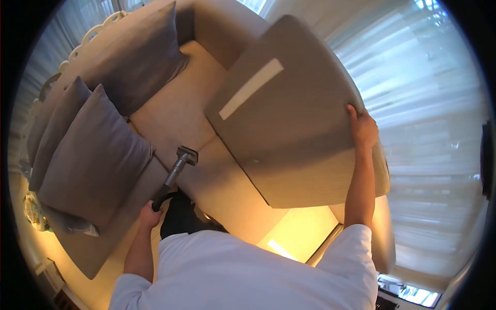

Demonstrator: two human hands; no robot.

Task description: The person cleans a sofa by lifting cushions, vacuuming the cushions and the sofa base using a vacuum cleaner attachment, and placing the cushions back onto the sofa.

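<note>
My left hand (150, 215) is closed round the dark handle of a vacuum cleaner hose. From there a grey tube runs up to a small brush nozzle (187, 155), which is over the beige sofa base (170, 108). On the other side, my right hand (365, 128) grips the edge of a large grey-brown seat cushion (289, 124), thumb on the near face. The cushion is tilted up, its lower edge by the sofa base. A pale strip (252, 89) runs across its face. The fingers behind the cushion's edge are hidden.
Several grey cushions (95, 155) lean along the left side of the sofa, with a large back cushion (124, 57) farther up. Sheer white curtains (423, 129) hang on the right. Bright light falls on the tiled floor (294, 232) below the raised cushion.
</note>
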